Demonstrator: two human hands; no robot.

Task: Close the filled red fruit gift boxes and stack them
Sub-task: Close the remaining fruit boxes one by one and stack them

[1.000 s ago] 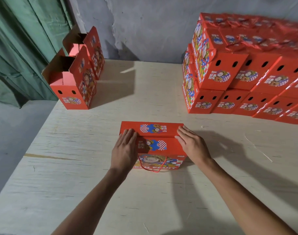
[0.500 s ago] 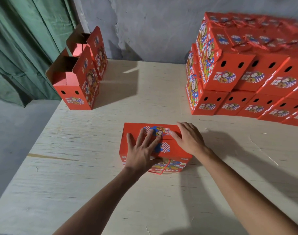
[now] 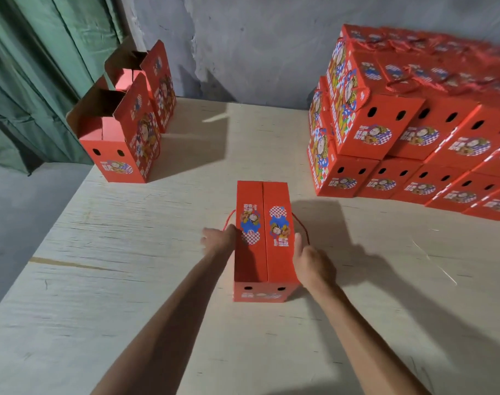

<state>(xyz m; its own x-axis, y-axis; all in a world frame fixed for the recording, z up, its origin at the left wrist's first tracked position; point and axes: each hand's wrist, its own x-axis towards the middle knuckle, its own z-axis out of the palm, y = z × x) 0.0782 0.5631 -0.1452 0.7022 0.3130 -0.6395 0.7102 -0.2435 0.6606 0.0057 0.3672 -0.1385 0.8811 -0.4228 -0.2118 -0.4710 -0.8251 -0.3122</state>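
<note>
A closed red gift box sits in the middle of the pale wooden table, its long side pointing away from me and its two top flaps folded shut. Red cord handles stick out on both sides. My left hand grips the box's left side, thumb at the top edge. My right hand grips the right side, thumb lying along the upper edge; its fingers are hidden behind the box. A stack of closed red gift boxes fills the back right of the table, several wide and two to three high.
Two open red boxes stand at the table's back left with their flaps up. A green curtain hangs beyond the left edge, and a grey wall runs behind the table.
The box was lying crosswise with both hands pressing its top flaps. It has turned a quarter turn to point away from me, and both hands have moved to its sides.
</note>
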